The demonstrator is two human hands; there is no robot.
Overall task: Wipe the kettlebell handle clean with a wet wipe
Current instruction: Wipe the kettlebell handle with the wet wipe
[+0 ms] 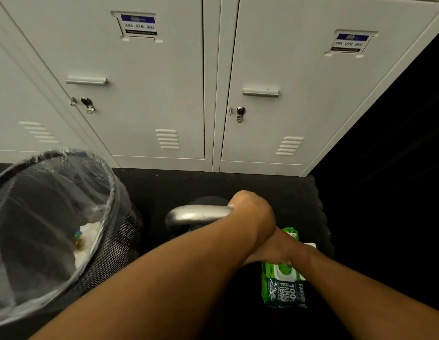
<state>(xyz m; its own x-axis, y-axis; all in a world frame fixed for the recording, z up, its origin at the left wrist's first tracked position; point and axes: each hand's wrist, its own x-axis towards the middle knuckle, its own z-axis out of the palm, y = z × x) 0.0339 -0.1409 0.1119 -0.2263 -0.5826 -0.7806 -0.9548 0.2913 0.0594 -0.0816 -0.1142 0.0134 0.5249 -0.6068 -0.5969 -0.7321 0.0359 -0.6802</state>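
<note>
The kettlebell's silver handle [199, 214] shows at the centre above its black body [208, 200], which blends into the dark floor. My left hand [253, 212] reaches across from the lower left and is closed around the handle's right end. A sliver of white shows at its fingers. My right hand [282, 251] comes in from the lower right, partly hidden under my left wrist. It lies across the green wet wipe pack [284, 288] on the floor, with its fingers curled over the pack by the white lid.
A black mesh bin [115, 241] with a clear liner [54, 217] stands close to the left of the kettlebell and holds some white waste. Grey lockers [164, 94] form a wall right behind. A black mat [299, 192] covers the floor.
</note>
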